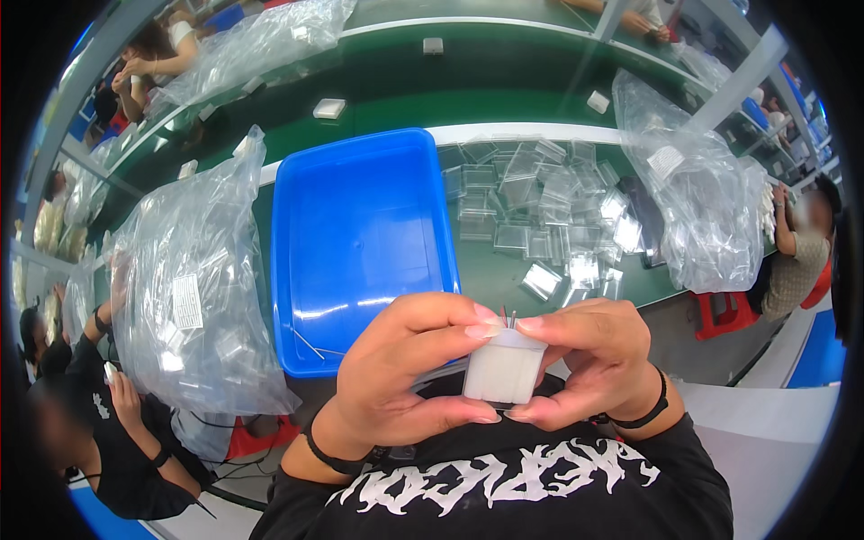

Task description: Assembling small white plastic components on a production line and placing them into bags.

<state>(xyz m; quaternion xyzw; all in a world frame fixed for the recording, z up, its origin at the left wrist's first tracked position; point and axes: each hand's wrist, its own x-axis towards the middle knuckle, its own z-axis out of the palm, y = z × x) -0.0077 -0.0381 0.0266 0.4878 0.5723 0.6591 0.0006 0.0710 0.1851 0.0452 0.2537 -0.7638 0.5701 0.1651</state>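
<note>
Close to the camera, a small frosted plastic box (504,369) is pinched between the left hand (405,369) and the right hand (598,364), thumbs pressed under it and forefingers curled over its top, just above the near edge of the desk (490,270). Thin metal pins (510,318) are seen standing out of the box's top between the fingertips; their number cannot be made out. A blue rectangular tray (360,234) is set directly beyond the hands, with two loose pins (310,344) lying in its near corner. To its left a bulging clear plastic bag (193,288) is marked by a white rectangular label, and a second clear bag (702,207) with a similar label is propped at the right. Between them, clear plastic lids (540,216) are heaped on the green surface. A green conveyor belt (405,81) with small white boxes is shown behind. Other seated people are cut off at the picture's dark rim.
</note>
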